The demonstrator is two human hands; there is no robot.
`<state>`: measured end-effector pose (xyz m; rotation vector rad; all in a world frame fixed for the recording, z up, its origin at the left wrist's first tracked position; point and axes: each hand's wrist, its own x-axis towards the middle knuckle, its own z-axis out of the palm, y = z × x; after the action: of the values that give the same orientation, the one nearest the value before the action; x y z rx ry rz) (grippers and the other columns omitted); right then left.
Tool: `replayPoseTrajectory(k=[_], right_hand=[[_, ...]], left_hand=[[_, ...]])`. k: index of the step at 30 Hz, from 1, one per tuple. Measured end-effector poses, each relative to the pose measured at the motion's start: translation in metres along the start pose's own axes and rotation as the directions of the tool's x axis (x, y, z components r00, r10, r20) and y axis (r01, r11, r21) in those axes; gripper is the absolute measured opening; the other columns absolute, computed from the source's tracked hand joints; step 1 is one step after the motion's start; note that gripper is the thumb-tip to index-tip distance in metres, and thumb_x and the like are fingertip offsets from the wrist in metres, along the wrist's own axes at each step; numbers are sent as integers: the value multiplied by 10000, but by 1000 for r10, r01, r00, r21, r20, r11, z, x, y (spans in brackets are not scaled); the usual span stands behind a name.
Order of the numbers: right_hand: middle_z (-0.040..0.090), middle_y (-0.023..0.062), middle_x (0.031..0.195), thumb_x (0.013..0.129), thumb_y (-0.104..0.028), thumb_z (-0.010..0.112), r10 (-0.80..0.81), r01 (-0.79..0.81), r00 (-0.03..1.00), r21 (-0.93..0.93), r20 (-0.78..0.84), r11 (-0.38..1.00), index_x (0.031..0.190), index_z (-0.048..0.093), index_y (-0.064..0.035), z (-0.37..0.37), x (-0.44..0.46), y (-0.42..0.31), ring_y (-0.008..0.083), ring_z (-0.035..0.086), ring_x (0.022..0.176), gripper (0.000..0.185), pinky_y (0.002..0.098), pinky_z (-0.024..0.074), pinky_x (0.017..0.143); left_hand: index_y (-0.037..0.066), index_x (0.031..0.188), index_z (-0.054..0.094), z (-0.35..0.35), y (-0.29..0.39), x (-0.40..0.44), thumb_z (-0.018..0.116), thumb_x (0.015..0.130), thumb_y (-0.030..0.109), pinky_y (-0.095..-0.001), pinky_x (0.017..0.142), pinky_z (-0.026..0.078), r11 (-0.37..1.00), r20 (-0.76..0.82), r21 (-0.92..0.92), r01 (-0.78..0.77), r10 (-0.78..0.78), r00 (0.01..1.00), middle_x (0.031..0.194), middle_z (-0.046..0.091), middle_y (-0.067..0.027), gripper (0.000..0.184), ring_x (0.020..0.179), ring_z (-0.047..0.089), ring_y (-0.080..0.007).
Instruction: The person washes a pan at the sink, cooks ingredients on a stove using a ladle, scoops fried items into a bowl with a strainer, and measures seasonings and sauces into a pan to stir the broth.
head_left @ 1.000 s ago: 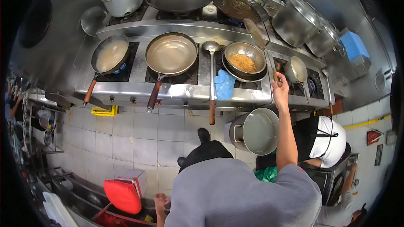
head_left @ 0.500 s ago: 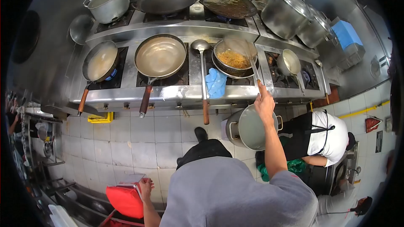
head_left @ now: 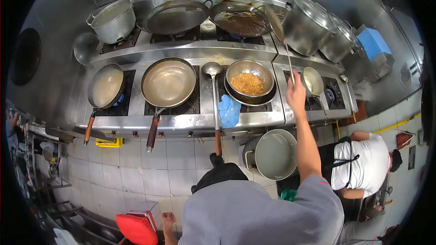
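The long-handled skimmer [head_left: 275, 26] is raised over the stove's right half, its head seen nearly edge-on toward the back edge. Its long axis runs from the right hand [head_left: 296, 91] away and slightly left; that grip is wrapped around the handle's near end. The metal bowl [head_left: 250, 66] of golden bits [head_left: 246, 84] sits left of the grip, near the stove's front edge. The left hand [head_left: 168, 222], far from the stove, hangs beside a red lid [head_left: 136, 229], fingers curled; whether it holds anything I cannot tell.
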<state>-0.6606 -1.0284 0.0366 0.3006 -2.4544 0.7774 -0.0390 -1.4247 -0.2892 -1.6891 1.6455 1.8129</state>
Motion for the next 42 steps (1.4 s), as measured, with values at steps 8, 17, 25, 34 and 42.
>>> replayPoseTrajectory(k=[8,17,25,34,42], right_hand=[[601,267,1035,808,-75,496,87,-80,994,-97,71,992,1195,477,-26,94,182,64,420,561,998,391,437,437,853],[543,63,667,804,-58,543,319,-482,675,71,666,873,1200,527,-56,117,235,59,143,487,485,397,287,348,391],[476,4,674,872,-53,504,241,-674,584,298,775,676,1236,449,-59,135,216,41,55,378,483,368,207,252,366],[493,12,690,883,-58,527,208,-784,588,488,782,383,1216,454,-70,155,185,30,36,341,473,341,181,215,347],[489,28,712,895,-49,488,229,-784,620,578,750,227,1229,433,-67,148,162,9,29,320,463,339,167,204,345]], left_hand=[[16,933,473,22,10,-32,535,872,153,-286,440,484,996,-115,-94,0,-10,993,734,561,-92,162,557,558,-152],[29,895,462,68,-22,-88,563,844,86,-300,380,443,986,-155,-164,5,-31,987,649,536,-76,127,480,528,-153],[24,900,471,70,-23,-90,575,843,92,-293,388,462,973,-180,-220,75,-116,977,633,541,-79,137,476,531,-151],[26,929,486,44,-10,-71,565,867,166,-286,430,492,975,-172,-216,45,-84,981,746,585,-96,172,556,571,-154],[32,951,469,48,-11,-63,560,874,190,-283,444,492,985,-124,-167,50,-71,990,764,583,-91,198,592,578,-159]])
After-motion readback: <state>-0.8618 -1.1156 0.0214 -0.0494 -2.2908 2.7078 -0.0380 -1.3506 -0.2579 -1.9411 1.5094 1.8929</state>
